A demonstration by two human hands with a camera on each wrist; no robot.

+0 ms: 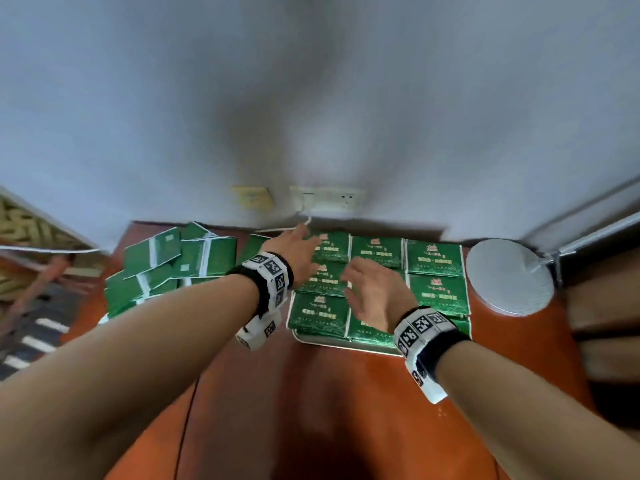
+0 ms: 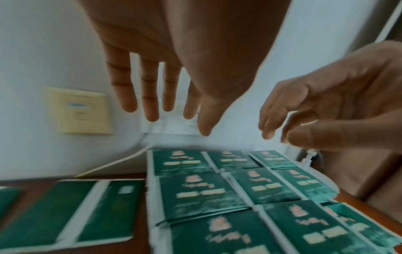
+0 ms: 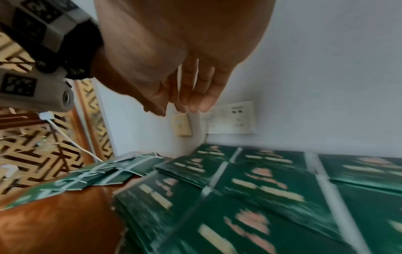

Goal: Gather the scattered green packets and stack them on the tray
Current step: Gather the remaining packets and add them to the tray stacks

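Note:
Green packets [image 1: 434,258] with gold print lie in neat rows and stacks on the white tray [image 1: 311,339], also seen close up as stacked packets [image 2: 202,195] [image 3: 267,187]. A loose heap of green packets [image 1: 162,268] with white bands lies left of the tray, back side up [image 2: 71,211] [image 3: 113,173]. My left hand [image 1: 298,252] hovers over the tray's far left corner, fingers straight and spread [image 2: 152,103], holding nothing. My right hand [image 1: 375,289] hovers over the tray's middle, fingers relaxed [image 3: 189,96], holding nothing.
The table [image 1: 329,410] is reddish-brown wood and ends at a white wall. A round white lamp base [image 1: 509,275] stands right of the tray. Wall sockets [image 1: 329,199] and a yellow plate [image 1: 252,197] sit behind, with a white cable [image 2: 113,165] running down.

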